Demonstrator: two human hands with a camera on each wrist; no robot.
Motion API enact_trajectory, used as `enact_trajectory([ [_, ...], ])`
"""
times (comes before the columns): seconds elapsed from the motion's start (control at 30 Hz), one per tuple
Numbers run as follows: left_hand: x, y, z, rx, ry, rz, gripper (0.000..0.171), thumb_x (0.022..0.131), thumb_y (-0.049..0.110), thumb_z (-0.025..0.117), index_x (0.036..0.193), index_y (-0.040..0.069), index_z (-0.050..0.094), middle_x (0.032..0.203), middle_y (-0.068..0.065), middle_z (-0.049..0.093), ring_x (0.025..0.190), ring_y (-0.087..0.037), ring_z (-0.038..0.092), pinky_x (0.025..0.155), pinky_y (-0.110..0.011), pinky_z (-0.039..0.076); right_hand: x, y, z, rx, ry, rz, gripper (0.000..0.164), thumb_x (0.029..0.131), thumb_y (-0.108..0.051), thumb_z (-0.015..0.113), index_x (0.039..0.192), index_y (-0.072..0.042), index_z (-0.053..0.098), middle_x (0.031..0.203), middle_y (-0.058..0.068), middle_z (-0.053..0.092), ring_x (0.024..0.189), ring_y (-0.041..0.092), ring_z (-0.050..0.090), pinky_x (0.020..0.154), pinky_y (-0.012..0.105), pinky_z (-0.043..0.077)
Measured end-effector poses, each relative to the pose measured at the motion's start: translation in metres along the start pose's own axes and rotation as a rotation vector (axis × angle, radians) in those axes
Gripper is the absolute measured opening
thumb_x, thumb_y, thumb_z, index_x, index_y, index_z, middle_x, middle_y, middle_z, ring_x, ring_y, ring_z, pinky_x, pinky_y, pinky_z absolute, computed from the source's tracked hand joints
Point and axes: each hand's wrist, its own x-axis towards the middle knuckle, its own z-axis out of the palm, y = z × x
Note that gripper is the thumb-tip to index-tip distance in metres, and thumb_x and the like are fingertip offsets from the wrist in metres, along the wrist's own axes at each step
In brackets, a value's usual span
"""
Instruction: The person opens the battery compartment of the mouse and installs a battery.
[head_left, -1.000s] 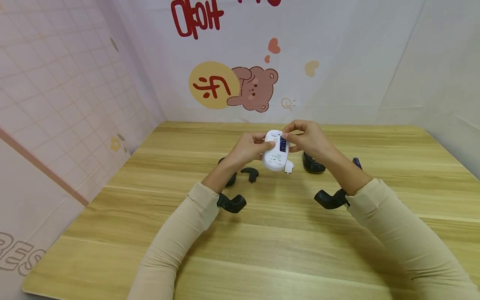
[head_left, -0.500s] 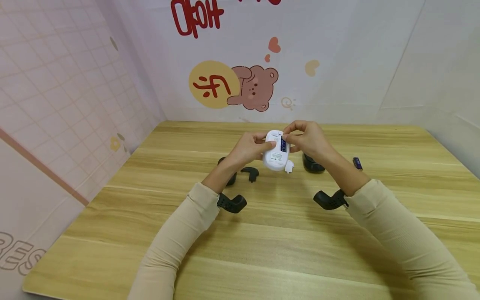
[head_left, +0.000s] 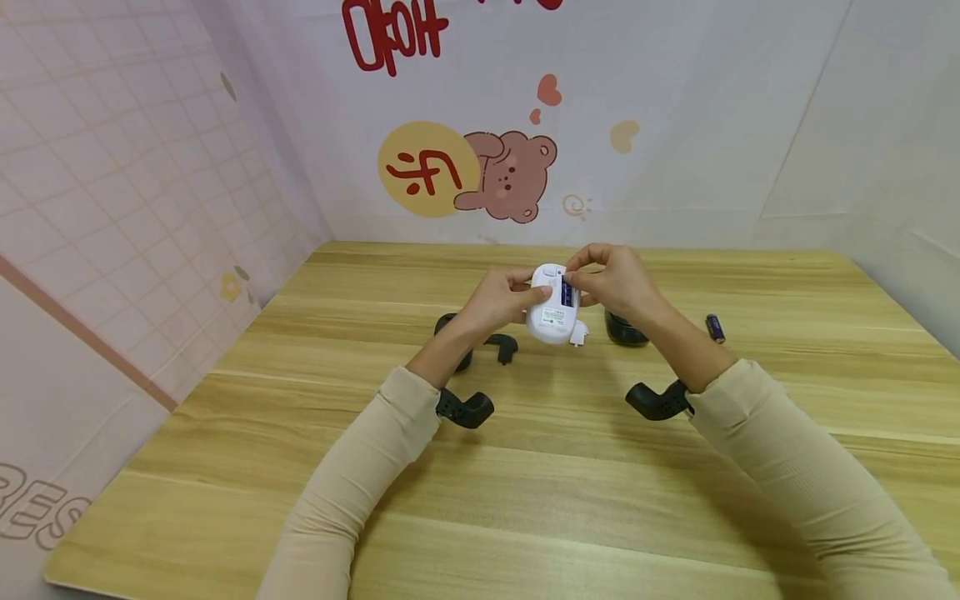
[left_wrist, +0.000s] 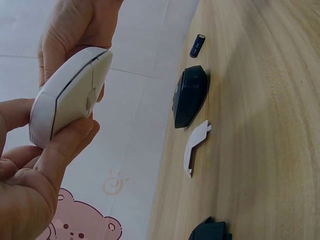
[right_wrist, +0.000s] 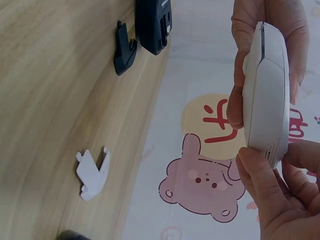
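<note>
A white computer mouse is held up over the table, underside toward me, its battery compartment open with a dark blue battery in it. My left hand grips the mouse's left side, thumb across the underside. At the upper right edge, my right hand pinches the mouse, with the thumb at the upper end of the compartment. The right wrist view shows that thumb and fingers on either side of the ribbed end of the mouse. Below it lies the white battery cover.
A black mouse sits behind my right forearm, and a loose blue battery lies to its right. Another black mouse, partly hidden by my left forearm, stands beside a black cover. A printed cloth hangs behind the table.
The mouse has dipped slightly, with both hands staying on it. My right forearm has shifted a little left, so more of the loose battery shows.
</note>
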Motion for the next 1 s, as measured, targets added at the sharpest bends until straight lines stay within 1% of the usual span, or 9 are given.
enact_trajectory([
  [0.13,0.001,-0.003,0.001,0.006,-0.009,-0.010,0.042,0.095,0.011,0.058,0.136,0.003,0.050,0.115,-0.017,0.061,0.094,-0.023,0.063,0.075,-0.032,0.057,0.001,0.004,0.000,-0.027,-0.010,-0.002,0.016,0.093,-0.004,0.058,0.103,0.009,0.058,0.117,0.021,0.053,0.080,0.015,0.065,0.069,0.029,0.058],
  [0.27,0.001,-0.003,0.002,0.013,-0.012,-0.008,0.043,0.095,0.012,0.057,0.137,0.004,0.049,0.116,-0.016,0.060,0.095,-0.023,0.063,0.076,-0.032,0.057,0.001,0.006,-0.001,-0.016,-0.009,-0.003,0.017,0.093,-0.005,0.057,0.103,0.009,0.057,0.116,0.022,0.054,0.082,0.016,0.064,0.071,0.030,0.057],
  [0.47,0.002,-0.004,0.003,0.027,-0.007,-0.002,0.043,0.095,0.012,0.057,0.137,0.004,0.049,0.115,-0.016,0.060,0.095,-0.022,0.062,0.076,-0.031,0.056,0.000,0.004,-0.004,0.001,0.030,0.017,0.023,0.095,-0.011,0.055,0.107,0.009,0.057,0.122,0.021,0.053,0.084,0.018,0.063,0.070,0.025,0.057],
  [0.6,0.004,-0.006,0.005,0.021,0.005,-0.005,0.043,0.095,0.011,0.058,0.136,0.004,0.050,0.114,-0.017,0.061,0.092,-0.022,0.063,0.075,-0.031,0.057,-0.001,0.007,-0.008,0.036,0.055,0.028,0.028,0.096,-0.013,0.054,0.112,0.011,0.056,0.120,0.022,0.056,0.086,0.015,0.063,0.069,0.023,0.056],
  [0.73,0.006,-0.009,0.007,0.023,0.019,-0.029,0.044,0.094,0.011,0.059,0.136,0.004,0.050,0.116,-0.018,0.061,0.092,-0.023,0.064,0.074,-0.031,0.057,-0.001,0.011,-0.012,0.052,0.055,0.032,0.032,0.097,-0.017,0.054,0.114,0.011,0.055,0.118,0.026,0.057,0.089,0.015,0.065,0.069,0.022,0.056],
  [0.87,0.009,-0.013,0.008,0.033,0.034,-0.047,0.044,0.094,0.011,0.060,0.136,0.003,0.050,0.117,-0.018,0.061,0.094,-0.024,0.064,0.073,-0.031,0.057,-0.002,0.015,-0.015,0.071,0.061,0.032,0.031,0.098,-0.017,0.053,0.112,0.010,0.055,0.119,0.026,0.057,0.091,0.016,0.067,0.070,0.024,0.057],
  [1.0,0.012,-0.021,0.010,0.062,0.041,-0.050,0.043,0.094,0.010,0.060,0.135,0.002,0.050,0.116,-0.019,0.063,0.094,-0.024,0.064,0.072,-0.031,0.057,-0.002,0.018,-0.016,0.086,0.073,0.036,0.027,0.098,-0.016,0.053,0.110,0.009,0.055,0.118,0.022,0.059,0.089,0.016,0.067,0.070,0.025,0.057],
])
